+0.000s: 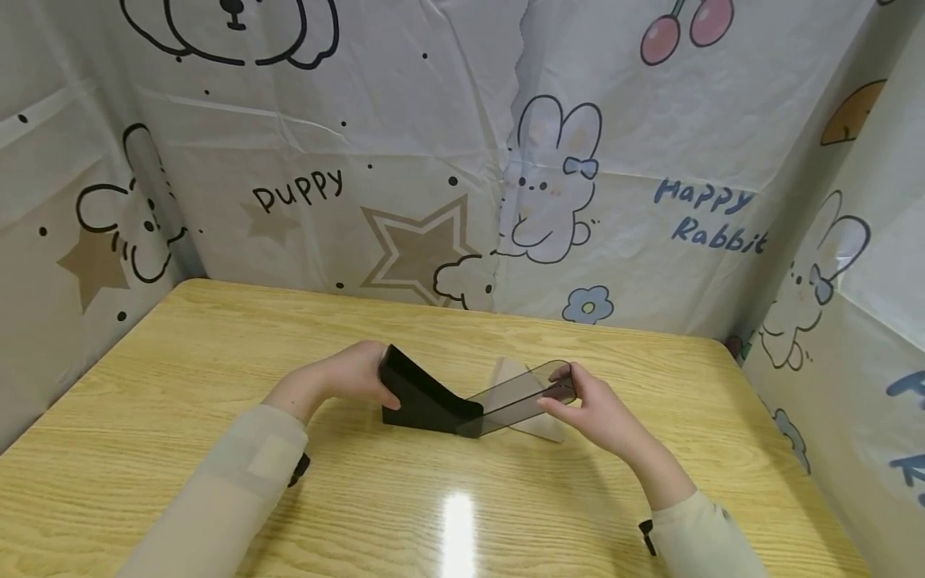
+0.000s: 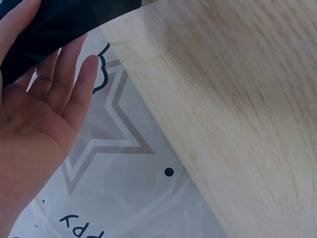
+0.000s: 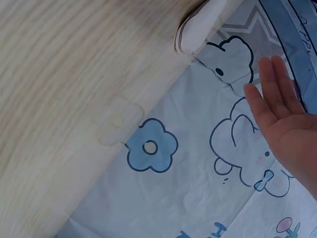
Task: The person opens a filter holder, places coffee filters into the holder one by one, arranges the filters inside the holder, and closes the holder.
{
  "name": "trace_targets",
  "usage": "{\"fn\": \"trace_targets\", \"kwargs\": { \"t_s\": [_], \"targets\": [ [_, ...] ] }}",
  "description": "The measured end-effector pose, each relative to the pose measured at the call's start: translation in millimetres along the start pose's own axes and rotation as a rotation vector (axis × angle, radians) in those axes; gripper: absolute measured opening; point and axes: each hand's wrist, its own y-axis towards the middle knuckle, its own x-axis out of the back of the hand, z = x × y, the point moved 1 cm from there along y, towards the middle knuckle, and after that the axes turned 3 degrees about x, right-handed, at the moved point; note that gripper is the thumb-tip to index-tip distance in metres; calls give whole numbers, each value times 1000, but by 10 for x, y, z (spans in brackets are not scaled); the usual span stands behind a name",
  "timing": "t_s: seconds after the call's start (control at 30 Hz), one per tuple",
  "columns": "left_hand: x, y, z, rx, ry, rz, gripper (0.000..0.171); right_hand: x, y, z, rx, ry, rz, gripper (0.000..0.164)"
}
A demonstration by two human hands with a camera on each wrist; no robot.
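A black wedge-shaped box (image 1: pixel 426 401) stands on the table with its smoky clear lid (image 1: pixel 509 396) swung out to the right. My left hand (image 1: pixel 356 373) grips the box's tall end, thumb on the near side and fingers behind. In the left wrist view the black box (image 2: pixel 74 25) lies between thumb and fingers. My right hand (image 1: pixel 600 409) holds the lid's far end between thumb and fingers. Behind and below the lid lies a pale, roughly triangular stack of papers (image 1: pixel 547 429), partly seen through it. The right wrist view shows the stack's layered edge (image 3: pixel 185 32).
The wooden table (image 1: pixel 325 498) has its back edge against a printed cloth (image 1: pixel 433 120) with cartoon figures. Similar cloth hangs at the left and right sides. A bright reflection lies on the tabletop near the front.
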Motion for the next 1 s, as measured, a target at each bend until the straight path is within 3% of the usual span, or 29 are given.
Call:
{"fn": "trace_targets", "kwargs": {
  "t_s": [0.2,0.37,0.43,0.67,1.0],
  "targets": [
    [19,-1,9,-15,-4,-3,32,-1,87,-117,-17,-125,80,51],
    [18,4,16,-11,3,-6,32,-41,252,-176,-67,-314,32,33],
    [14,6,16,-8,2,-6,32,-60,306,-184,-102,-360,22,34],
    [0,6,9,-8,1,0,31,-138,467,-258,-269,-359,60,31],
    [-2,-10,6,1,-11,3,29,-144,560,-332,-269,-266,13,24]
  ]
}}
